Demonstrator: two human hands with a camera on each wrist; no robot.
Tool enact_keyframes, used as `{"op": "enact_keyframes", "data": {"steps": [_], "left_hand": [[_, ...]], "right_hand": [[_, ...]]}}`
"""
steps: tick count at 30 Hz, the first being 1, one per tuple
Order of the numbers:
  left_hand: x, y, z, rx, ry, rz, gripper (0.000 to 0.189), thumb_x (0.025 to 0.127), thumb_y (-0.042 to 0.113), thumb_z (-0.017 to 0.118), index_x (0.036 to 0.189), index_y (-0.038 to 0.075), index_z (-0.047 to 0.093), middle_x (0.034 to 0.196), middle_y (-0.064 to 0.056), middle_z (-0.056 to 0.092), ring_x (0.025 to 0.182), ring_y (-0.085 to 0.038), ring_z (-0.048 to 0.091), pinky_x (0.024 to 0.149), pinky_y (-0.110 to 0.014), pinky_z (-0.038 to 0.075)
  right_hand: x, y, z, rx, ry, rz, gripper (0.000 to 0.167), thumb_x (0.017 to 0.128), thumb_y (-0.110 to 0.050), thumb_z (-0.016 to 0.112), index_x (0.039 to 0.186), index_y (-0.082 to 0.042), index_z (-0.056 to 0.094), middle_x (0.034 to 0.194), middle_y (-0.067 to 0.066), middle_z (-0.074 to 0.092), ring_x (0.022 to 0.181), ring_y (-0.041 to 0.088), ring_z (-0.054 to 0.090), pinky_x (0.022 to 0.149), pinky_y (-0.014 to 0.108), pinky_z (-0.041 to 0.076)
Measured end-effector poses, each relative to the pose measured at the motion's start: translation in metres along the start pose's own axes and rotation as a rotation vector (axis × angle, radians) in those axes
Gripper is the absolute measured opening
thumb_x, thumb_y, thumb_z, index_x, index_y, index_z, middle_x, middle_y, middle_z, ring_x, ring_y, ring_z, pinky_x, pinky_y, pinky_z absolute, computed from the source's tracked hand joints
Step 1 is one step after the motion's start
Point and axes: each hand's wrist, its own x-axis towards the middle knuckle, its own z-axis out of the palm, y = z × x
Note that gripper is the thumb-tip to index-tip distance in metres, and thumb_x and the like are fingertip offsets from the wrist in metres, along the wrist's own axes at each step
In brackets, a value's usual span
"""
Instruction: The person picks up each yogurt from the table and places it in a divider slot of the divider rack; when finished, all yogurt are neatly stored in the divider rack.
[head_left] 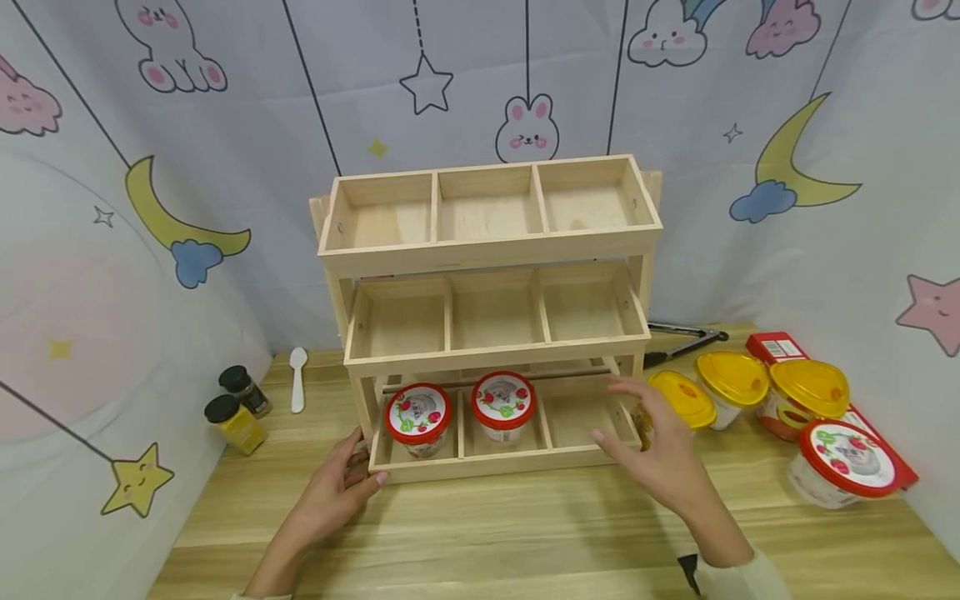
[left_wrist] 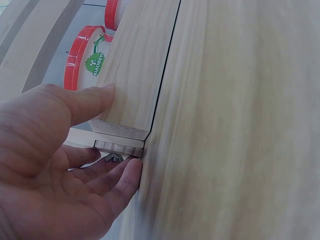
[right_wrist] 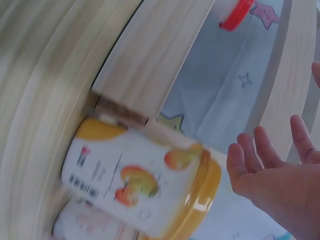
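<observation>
A three-tier wooden rack [head_left: 491, 255] stands in the middle of the table, each tier split into three compartments. Two tubs with red-rimmed lids occupy its bottom tier: one tub [head_left: 417, 413] in the left compartment, the other tub [head_left: 503, 402] in the middle one. My left hand [head_left: 330, 493] grips the rack's lower left corner, thumb on the front board [left_wrist: 135, 75] and fingers round the side. Fingers spread, my right hand [right_wrist: 280, 172] holds nothing and hovers by the right end of the bottom tier. Beside it in the right wrist view is a yellow-lidded tub [right_wrist: 135, 175].
Right of the rack are several yellow-lidded tubs [head_left: 733, 379], another red-lidded tub [head_left: 847, 462], a red box [head_left: 776, 346] and black-tipped tongs [head_left: 686, 343]. At left lie a white spoon [head_left: 297, 379] and two black-capped jars [head_left: 238, 423]. A patterned cloth [head_left: 465, 83] hangs behind.
</observation>
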Motion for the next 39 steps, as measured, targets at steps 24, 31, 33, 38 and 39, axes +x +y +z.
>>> {"op": "enact_keyframes", "data": {"steps": [24,31,33,38,39], "left_hand": [[0.002,-0.004,0.000,-0.021,0.005,0.000,0.091,0.103,0.015,0.075,0.170,-0.002,0.017,0.173,-0.031,0.027,0.149,-0.054,0.048,0.111,-0.037,0.062],[0.001,-0.002,0.001,-0.022,0.000,-0.013,0.091,0.102,0.013,0.075,0.170,-0.003,0.016,0.173,-0.032,0.026,0.149,-0.053,0.049,0.111,-0.037,0.062],[0.001,-0.002,0.000,-0.021,-0.001,-0.010,0.091,0.102,0.013,0.075,0.170,-0.004,0.016,0.173,-0.033,0.026,0.148,-0.054,0.050,0.110,-0.038,0.062],[0.001,-0.003,0.001,-0.023,0.004,-0.011,0.090,0.102,0.012,0.075,0.170,-0.004,0.017,0.172,-0.033,0.027,0.148,-0.054,0.050,0.110,-0.038,0.063],[0.001,-0.003,0.001,-0.023,0.006,-0.012,0.090,0.102,0.013,0.075,0.170,-0.003,0.017,0.173,-0.033,0.027,0.148,-0.054,0.050,0.110,-0.037,0.062]], "right_hand": [[-0.030,0.031,-0.069,-0.208,0.232,0.041,0.070,0.077,-0.008,0.095,0.140,-0.006,0.064,0.140,0.018,0.066,0.114,-0.018,0.040,0.089,0.008,0.036],[-0.037,0.039,-0.079,-0.195,0.251,0.070,0.070,0.079,-0.010,0.096,0.141,-0.006,0.063,0.139,-0.004,0.064,0.120,-0.022,0.041,0.097,-0.004,0.033],[-0.039,0.041,-0.081,-0.194,0.260,0.072,0.070,0.078,-0.009,0.096,0.140,-0.005,0.063,0.141,-0.001,0.064,0.121,-0.024,0.040,0.098,-0.008,0.029],[-0.040,0.048,-0.088,-0.229,0.295,0.057,0.071,0.074,-0.005,0.096,0.138,-0.002,0.064,0.136,0.022,0.066,0.122,-0.027,0.036,0.099,-0.008,0.026],[-0.041,0.049,-0.089,-0.234,0.307,0.051,0.072,0.073,-0.004,0.096,0.138,-0.001,0.064,0.134,0.019,0.066,0.122,-0.027,0.035,0.100,-0.008,0.026]]}}
